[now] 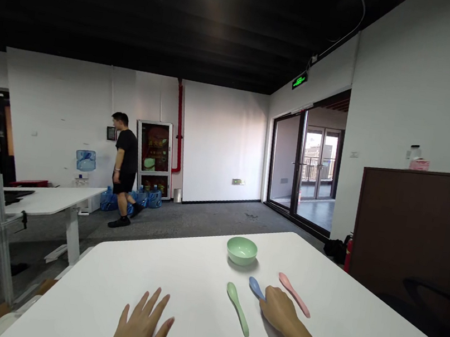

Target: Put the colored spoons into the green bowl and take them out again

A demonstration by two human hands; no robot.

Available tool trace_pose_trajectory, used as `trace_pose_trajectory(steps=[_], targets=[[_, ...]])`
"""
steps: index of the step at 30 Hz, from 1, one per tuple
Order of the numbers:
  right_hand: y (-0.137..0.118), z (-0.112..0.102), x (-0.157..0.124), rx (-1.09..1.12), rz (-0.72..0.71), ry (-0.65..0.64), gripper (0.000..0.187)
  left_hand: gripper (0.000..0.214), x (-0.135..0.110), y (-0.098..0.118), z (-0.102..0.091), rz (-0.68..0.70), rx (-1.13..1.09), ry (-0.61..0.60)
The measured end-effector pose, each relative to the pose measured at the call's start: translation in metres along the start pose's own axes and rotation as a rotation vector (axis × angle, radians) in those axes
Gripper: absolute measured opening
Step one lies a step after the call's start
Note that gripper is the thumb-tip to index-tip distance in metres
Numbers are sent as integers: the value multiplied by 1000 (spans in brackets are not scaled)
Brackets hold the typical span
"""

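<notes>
Blue spoon (257, 287) held in curled right hand (279, 310), lower right, with left hand (138, 329) spread wide, green spoon (237, 308), pink spoon (295, 296) and bowl (241, 257) untouched: seemingly barely begun.

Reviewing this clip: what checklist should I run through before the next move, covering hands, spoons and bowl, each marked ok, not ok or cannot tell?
1. Right hand at the blue spoon: ok, over its handle.
2. Firm grip on it: cannot tell, the hand hides the contact.
3. Left hand apart from spoons: ok, fingers spread.
4. Green bowl upright: ok.
5. Green spoon and pink spoon outside the bowl: ok.
</notes>
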State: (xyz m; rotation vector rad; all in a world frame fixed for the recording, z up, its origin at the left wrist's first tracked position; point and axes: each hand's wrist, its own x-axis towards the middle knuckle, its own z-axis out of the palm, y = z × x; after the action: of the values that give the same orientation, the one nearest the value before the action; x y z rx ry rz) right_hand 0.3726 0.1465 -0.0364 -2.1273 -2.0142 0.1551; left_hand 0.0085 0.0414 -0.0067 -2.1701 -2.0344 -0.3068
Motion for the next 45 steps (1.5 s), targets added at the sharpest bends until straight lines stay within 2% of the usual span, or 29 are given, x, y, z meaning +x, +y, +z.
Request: trace_pose_trajectory(steps=[15, 19, 24, 27, 30, 36, 45], targets=[[5, 4, -2, 5, -12, 32, 29, 53, -2, -2, 4, 5, -18, 16], [4, -2, -2, 47, -15, 58, 32, 54, -2, -1, 1, -4, -9, -2], [-11, -24, -1, 152, -134, 119, 43, 54, 2, 4, -5, -2, -7, 13], [-27, -36, -1, 194, -218, 162, 62, 53, 7, 6, -9, -9, -20, 30], [-44, -43, -7, 208, -243, 140, 76, 53, 10, 8, -11, -14, -30, 43], [-64, -46, -27, 240, -313, 100, 77, 54, 11, 9, -10, -18, -5, 25], [-69, -49, -37, 264, -333, 82, 77, 56, 13, 4, -4, -10, 2, 21]])
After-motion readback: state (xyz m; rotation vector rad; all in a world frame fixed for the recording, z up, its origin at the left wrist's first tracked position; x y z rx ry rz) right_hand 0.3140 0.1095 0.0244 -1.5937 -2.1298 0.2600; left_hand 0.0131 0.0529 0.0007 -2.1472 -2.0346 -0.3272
